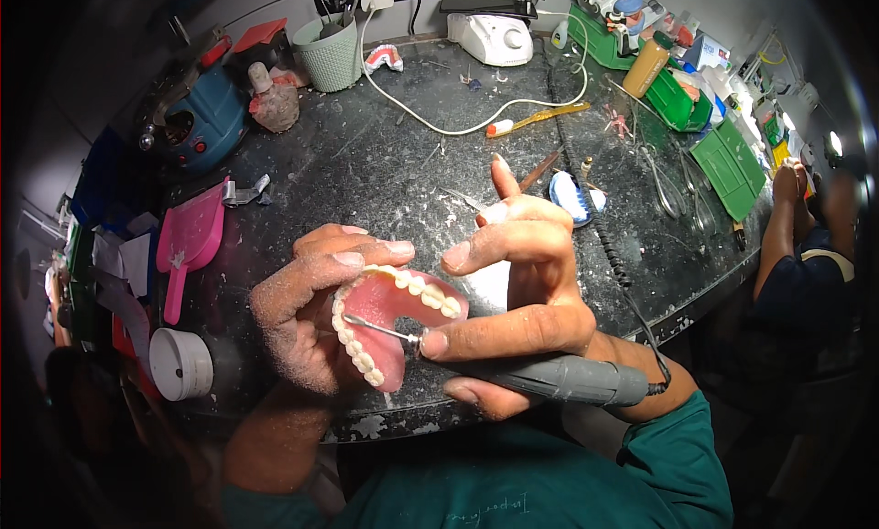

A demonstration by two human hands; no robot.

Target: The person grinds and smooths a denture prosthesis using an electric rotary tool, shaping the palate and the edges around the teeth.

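Note:
A pink denture (374, 311) with a curved row of cream teeth is held up over the near edge of the dark bench. My left hand (307, 314), dusted with pale powder, is closed around its left and far side. In my right hand (526, 300) lies a grey rotary handpiece (568, 379), gripped between thumb and fingers, its cord running off to the right. The thin metal bur (380, 328) reaches left across the denture's palate, its tip at or close to the inner side of the left teeth. My right index finger rests near the handpiece's nose.
A pink dustpan (189, 227) and white round tub (180, 364) stand left. Behind are a blue machine (197, 108), grey-green basket (328, 54) and white control box (492, 39). A toothbrush (536, 119), blue-and-white dental piece (569, 197) and green bins (678, 98) lie right; another person (806, 245) sits beyond.

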